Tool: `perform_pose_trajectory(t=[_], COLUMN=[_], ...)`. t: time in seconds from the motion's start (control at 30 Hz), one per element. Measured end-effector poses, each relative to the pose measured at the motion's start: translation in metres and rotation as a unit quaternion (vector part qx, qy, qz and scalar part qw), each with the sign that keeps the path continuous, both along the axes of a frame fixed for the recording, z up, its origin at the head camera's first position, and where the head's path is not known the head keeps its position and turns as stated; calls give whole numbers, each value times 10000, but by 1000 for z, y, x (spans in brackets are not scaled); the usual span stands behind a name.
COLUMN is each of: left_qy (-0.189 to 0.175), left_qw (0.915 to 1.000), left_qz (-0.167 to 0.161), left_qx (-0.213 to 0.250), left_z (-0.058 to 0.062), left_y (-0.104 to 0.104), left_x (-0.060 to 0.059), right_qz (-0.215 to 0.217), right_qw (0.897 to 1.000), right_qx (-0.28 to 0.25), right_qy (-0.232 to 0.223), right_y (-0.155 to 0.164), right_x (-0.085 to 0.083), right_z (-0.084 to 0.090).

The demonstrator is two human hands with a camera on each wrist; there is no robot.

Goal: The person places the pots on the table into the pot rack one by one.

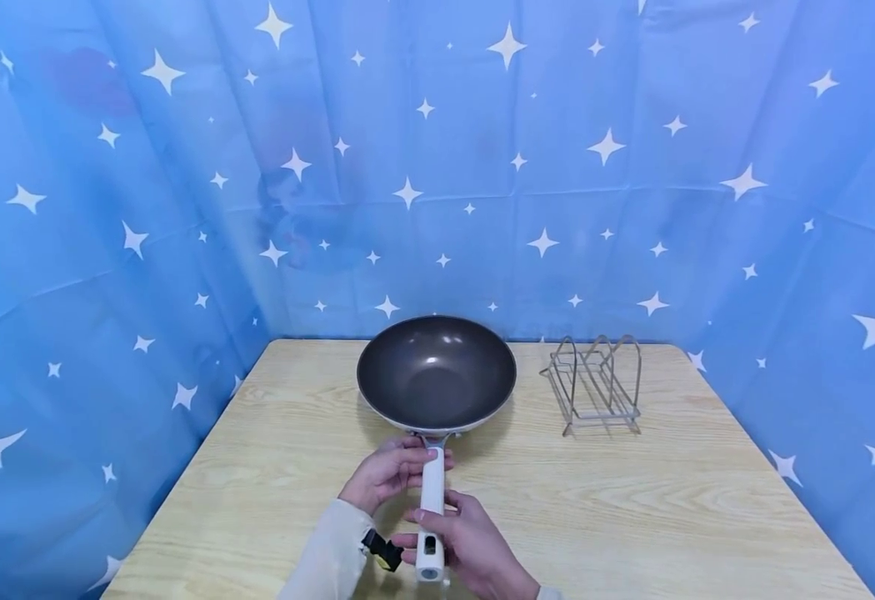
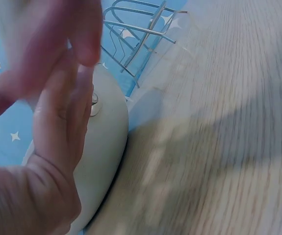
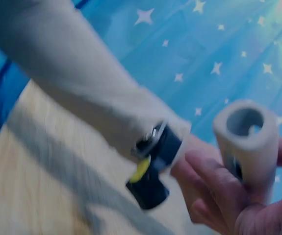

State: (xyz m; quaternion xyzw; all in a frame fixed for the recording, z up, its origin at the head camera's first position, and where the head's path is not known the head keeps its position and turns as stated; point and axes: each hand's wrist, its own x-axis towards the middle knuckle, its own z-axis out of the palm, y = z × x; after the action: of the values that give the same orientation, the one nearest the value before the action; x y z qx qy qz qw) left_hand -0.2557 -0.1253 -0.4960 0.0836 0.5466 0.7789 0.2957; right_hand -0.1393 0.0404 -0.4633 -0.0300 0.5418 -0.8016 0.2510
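A wok-shaped pan (image 1: 436,375) with a dark inside and a pale outer wall (image 2: 104,147) stands on the wooden table (image 1: 632,500). Its white handle (image 1: 432,492) points toward me. My left hand (image 1: 417,462) curls round the handle close to the pan bowl. In the left wrist view the left hand's fingers (image 2: 67,112) fill the left side, blurred. My right hand (image 1: 426,533) grips the handle's near end. In the right wrist view the handle's hollow end (image 3: 246,127) sits between the right hand's fingers (image 3: 214,181).
A wire rack (image 1: 598,383) (image 2: 136,29) stands to the right of the pan. Blue star-patterned cloth (image 1: 145,208) walls the table on three sides. A black and yellow strap-on camera (image 1: 382,552) (image 3: 150,166) sits on the left wrist by the pale sleeve (image 3: 82,83).
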Motion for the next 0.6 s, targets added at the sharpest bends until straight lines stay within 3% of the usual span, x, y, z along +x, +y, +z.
perform_pose_trajectory(t=[0.3, 0.6], left_qy=[46, 182], left_qw=[9995, 9978], left_qz=[-117, -218], left_qx=[299, 606], left_z=[-5, -19], left_y=[0, 1], left_x=[0, -1], right_qz=[16, 5], right_qw=[9993, 9985], right_qx=[-339, -538], right_qy=[-143, -105], right_y=[1, 1], right_x=[3, 5], right_z=[2, 1])
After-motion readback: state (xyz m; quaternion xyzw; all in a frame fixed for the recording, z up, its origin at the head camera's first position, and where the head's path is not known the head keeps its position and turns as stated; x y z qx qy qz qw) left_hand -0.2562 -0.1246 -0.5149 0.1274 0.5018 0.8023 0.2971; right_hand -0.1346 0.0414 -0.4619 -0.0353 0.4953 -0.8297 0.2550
